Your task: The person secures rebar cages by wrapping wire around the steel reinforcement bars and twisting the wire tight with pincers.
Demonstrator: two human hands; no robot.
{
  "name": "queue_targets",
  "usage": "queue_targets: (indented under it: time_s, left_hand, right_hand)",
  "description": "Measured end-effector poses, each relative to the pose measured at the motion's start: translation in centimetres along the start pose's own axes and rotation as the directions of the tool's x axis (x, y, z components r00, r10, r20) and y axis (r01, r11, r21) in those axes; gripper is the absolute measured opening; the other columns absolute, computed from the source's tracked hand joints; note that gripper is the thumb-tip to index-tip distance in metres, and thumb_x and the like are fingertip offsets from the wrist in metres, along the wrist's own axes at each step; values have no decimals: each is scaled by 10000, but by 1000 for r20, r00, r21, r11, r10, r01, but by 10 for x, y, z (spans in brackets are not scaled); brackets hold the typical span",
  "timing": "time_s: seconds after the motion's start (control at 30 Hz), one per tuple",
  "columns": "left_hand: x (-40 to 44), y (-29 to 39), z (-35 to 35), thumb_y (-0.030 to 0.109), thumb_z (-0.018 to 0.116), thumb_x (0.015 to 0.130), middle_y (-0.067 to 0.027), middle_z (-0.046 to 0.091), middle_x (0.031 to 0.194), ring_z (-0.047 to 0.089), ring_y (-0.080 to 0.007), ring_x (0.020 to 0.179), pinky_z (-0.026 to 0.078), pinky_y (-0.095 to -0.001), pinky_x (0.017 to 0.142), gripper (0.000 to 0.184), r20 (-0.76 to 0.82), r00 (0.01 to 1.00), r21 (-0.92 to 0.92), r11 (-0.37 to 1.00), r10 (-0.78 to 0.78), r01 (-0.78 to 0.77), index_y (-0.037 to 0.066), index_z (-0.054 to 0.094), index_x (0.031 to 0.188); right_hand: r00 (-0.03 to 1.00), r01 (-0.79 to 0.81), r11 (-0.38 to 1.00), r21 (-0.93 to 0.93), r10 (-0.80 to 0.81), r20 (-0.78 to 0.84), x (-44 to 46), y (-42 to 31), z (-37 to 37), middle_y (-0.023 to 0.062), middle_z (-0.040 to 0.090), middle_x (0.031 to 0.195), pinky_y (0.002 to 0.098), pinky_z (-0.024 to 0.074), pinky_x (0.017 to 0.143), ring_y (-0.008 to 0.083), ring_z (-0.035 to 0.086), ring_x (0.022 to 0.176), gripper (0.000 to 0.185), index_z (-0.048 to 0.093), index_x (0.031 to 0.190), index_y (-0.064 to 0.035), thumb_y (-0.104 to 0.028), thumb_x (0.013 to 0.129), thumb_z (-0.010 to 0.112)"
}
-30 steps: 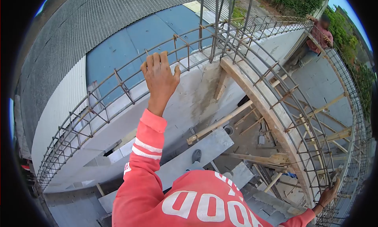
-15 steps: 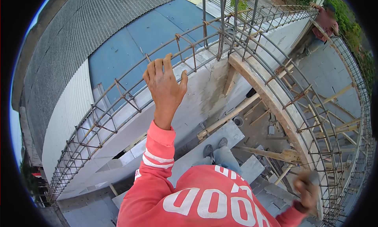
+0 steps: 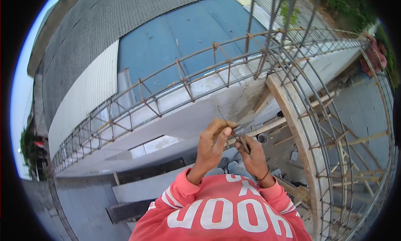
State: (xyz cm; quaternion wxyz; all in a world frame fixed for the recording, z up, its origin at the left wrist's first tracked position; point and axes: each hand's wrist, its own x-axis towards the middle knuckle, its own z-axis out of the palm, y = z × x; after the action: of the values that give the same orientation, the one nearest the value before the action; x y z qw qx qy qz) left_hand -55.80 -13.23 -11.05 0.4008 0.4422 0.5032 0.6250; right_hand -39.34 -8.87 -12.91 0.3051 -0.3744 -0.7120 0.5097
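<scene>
My left hand (image 3: 211,145) is closed in a pinch on a thin wire (image 3: 222,114), which sticks up past the fingertips. Close beside it, my right hand (image 3: 254,159) grips a small metal tool (image 3: 242,140) that looks like pincers. The tool's head is near the left fingertips; whether it touches the wire is too small to tell. Both hands are in front of my chest, below the long rebar cage (image 3: 181,76) lying along the top of the wall (image 3: 200,111). Neither hand touches the cage.
Vertical bars (image 3: 273,28) rise at the corner. A curved board (image 3: 298,132) and more rebar run down the right side. Wooden props and a bucket (image 3: 262,138) are below. Another person (image 3: 374,57) is at the far right. A blue roof (image 3: 179,36) lies beyond the wall.
My left hand has come down from the rebar cage. My right hand has moved in from the lower right with the tool, and both hands are now together. The view has shifted left.
</scene>
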Motion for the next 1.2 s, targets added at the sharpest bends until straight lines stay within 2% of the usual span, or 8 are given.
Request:
queue_targets:
  time_s: [0.27,0.33,0.4,0.57,0.8,0.87,1.07,1.2]
  left_hand:
    - [-13,7,-47,193,634,1022,-89,675,793,619,-136,689,504,-260,609,256,-454,862,196,969,225,-149,-55,685,985]
    - [-24,7,-67,197,631,1024,-91,672,786,617,-133,672,501,-256,581,261,-488,836,217,962,253,-164,-55,686,990]
    - [-35,5,-83,199,626,1028,-86,662,769,611,-129,675,501,-254,589,264,-512,814,247,955,275,-167,-56,684,992]
    - [-59,0,-113,169,629,1018,-59,655,769,605,-115,700,485,-252,633,238,-466,851,322,942,240,-89,-55,704,993]
    - [-82,5,-150,10,671,897,-107,683,833,632,-221,692,503,-334,668,110,-312,863,566,807,397,-167,-11,732,986]
    - [-96,4,-163,47,703,915,-101,714,869,661,-187,723,525,-278,654,123,-283,875,590,791,393,-165,13,743,1026]
    - [-142,9,-199,55,717,908,-88,711,879,685,-170,731,566,-283,649,154,-460,816,494,865,351,-94,5,731,1052]
    - [-175,12,-225,109,707,928,-102,709,933,693,-191,758,565,-289,653,163,-584,766,413,911,271,-7,10,714,1058]
  right_hand:
    - [953,-63,987,150,15,301,47,14,8,111,602,757,378,450,662,258,540,673,186,607,971,-10,-193,1003,614]
    - [996,87,995,40,-88,26,60,8,1,76,610,852,352,455,721,195,551,763,193,616,1001,-27,-218,1025,598]
    - [977,207,975,-83,-210,-27,78,-5,-17,71,603,900,331,443,759,162,543,824,245,610,1023,-28,-269,1047,570]
    - [952,272,956,114,-251,-173,106,-115,-25,22,626,907,235,423,614,78,533,707,275,623,1029,-53,-318,1055,554]
    - [909,416,871,263,-387,-155,143,-226,91,51,671,885,226,467,531,86,624,738,300,681,1052,-38,-316,1040,570]
    - [908,416,873,256,-415,-61,166,-231,125,42,668,829,233,456,549,87,613,725,316,693,1018,-30,-326,1027,583]
    - [832,552,808,-206,-517,200,213,-202,199,66,624,700,341,424,597,157,563,659,367,696,820,28,-297,972,620]
    - [816,533,819,-212,-431,385,207,-182,230,78,605,667,365,437,613,180,546,616,384,680,793,34,-313,957,653]
